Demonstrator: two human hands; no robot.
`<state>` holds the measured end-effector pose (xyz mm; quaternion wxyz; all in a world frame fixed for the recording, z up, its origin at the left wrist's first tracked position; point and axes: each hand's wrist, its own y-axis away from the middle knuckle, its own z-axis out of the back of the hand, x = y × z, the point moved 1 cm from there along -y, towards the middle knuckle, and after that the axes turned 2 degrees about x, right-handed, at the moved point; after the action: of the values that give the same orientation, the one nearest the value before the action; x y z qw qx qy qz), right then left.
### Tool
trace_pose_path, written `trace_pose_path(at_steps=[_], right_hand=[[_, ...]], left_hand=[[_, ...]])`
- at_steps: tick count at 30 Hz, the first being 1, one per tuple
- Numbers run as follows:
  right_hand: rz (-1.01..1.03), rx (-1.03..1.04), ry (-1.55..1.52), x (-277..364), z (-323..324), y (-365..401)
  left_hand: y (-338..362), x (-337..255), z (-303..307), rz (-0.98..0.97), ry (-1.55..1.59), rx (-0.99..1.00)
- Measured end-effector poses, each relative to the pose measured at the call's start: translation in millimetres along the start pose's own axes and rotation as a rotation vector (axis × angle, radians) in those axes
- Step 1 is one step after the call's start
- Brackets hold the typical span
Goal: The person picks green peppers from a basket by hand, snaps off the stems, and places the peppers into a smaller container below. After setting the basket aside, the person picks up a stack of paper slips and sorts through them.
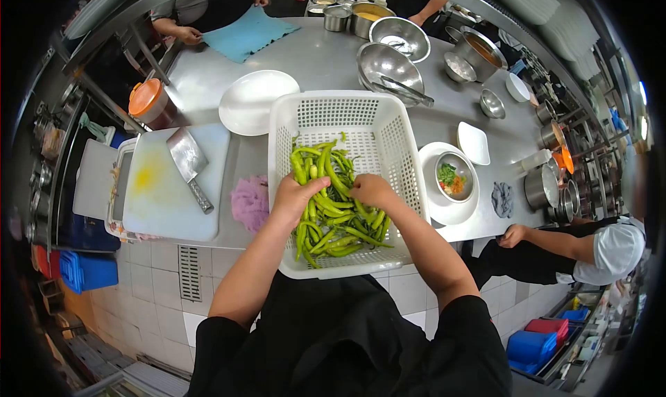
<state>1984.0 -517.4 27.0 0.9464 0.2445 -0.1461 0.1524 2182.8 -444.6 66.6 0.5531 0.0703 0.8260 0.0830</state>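
A white perforated plastic basket stands in front of me at the near edge of the steel table. Long green chili peppers lie heaped in its near and left part. My left hand reaches over the left of the heap, its fingers closed around a green chili pepper, with the thumb on top. On the other side, my right hand has its fingertips pinched together at a green chili pepper. The fingers of both hands are partly hidden among the peppers.
A cleaver lies on a white cutting board at left, beside a purple cloth. A white oval plate and steel bowls stand behind. At right, a small bowl sits on a plate. Co-workers stand around; one holds a blue cloth.
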Motion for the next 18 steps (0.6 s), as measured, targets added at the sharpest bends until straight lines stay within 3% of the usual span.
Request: trace_pose_path(at_steps=[2,3,5,6,8,10,13,18], right_hand=[[0.157,-0.089,-0.214,-12.1,10.6,-3.1],[0.161,-0.087,-0.206,-7.4,18.9,2.0],[0.126,-0.056,-0.571,12.1,43.5,25.9],[0.127,-0.055,-0.572,20.4,49.1,32.9],[0.155,0.013,-1.041,38.0,51.9,42.8],[0.19,-0.066,-1.094,51.4,48.0,47.7],[0.224,-0.158,-1.172,60.3,38.8,50.1],[0.236,-0.135,-1.285,63.1,32.2,53.5]], left_hand=[[1.3,1.1,-1.4,-0.038,-0.06,-0.033],[0.6,3.5,-0.2,-0.058,-0.14,-0.024],[1.9,5.5,0.4,-0.076,-0.221,-0.022],[2.1,5.7,-2.1,-0.072,-0.206,-0.005],[3.5,3.4,-5.5,-0.066,-0.196,0.019],[6.1,-2.9,-8.4,-0.05,-0.409,0.081],[6.1,-1.1,-6.5,-0.065,-0.278,0.152],[10.7,-3.8,-8.2,-0.098,-0.376,0.137]])
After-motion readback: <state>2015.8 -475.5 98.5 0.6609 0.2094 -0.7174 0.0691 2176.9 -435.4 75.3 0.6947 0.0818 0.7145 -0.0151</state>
